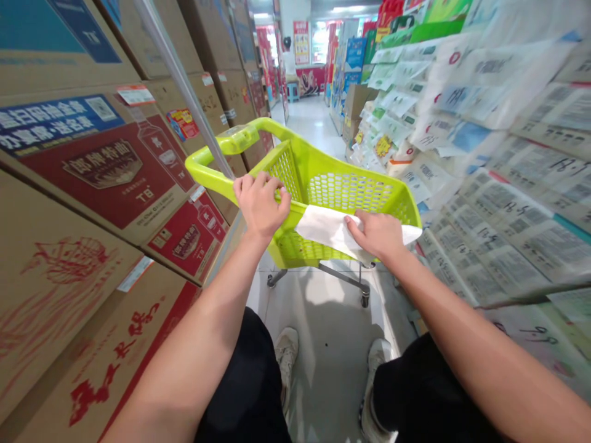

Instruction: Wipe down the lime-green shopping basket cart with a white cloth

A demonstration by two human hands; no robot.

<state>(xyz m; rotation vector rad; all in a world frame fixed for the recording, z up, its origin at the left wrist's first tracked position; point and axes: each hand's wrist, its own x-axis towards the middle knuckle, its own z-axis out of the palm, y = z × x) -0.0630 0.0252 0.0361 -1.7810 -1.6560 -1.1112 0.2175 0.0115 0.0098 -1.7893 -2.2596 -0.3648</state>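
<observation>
Both hands sit at the middle of the frame on the near rim of a lime-green perforated plastic shopping cart [323, 184]. Curled over that rim, the left hand [261, 206] has its fingers wrapped around the edge in a closed grip. Just to its right, the right hand [376, 234] lies flat with fingers together, pressing a white folded cloth [325, 227] against the rim; the cloth drapes along the edge between the two hands and past the right one. Below the cart, its grey metal frame and small wheel [364, 301] stand on the pale tiled floor [323, 344]. Brown and red printed cardboard boxes [106, 178] fill the left of the frame, and plastic-wrapped white packages [498, 172] are stacked along the right.
</observation>
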